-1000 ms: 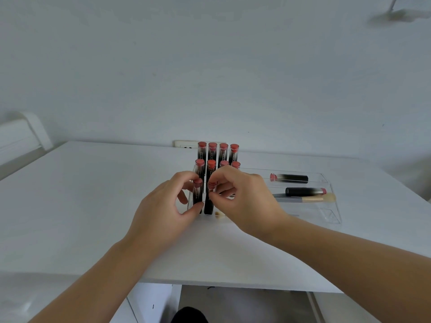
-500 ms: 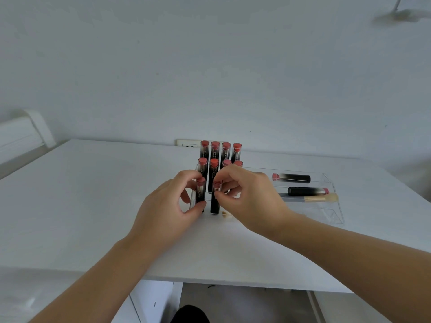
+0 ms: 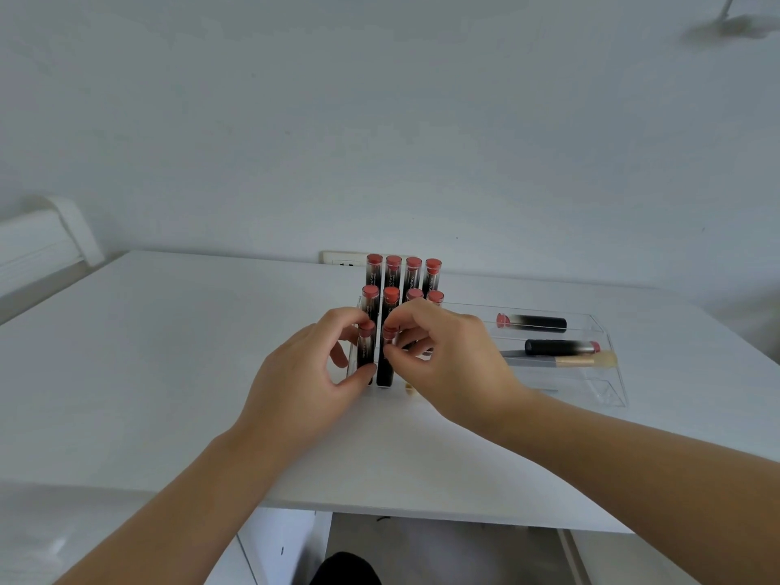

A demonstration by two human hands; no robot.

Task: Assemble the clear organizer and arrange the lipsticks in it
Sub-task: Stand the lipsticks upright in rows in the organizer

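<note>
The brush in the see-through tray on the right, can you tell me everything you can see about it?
The brush lies flat on its side in the clear tray, right of the standing lipsticks. Its handle looks dark grey on the left part and pale wood-coloured toward the right, ending in a light, cream tuft of bristles. It lies just in front of a black lipstick with a pink end, close alongside it. Neither hand touches it.

I see single head view only, wide-angle, looking forward and slightly down from above near table edge. Wall fills 12 o'clock half; forearms enter from 5 and 7 o'clock, close to lens.
</note>
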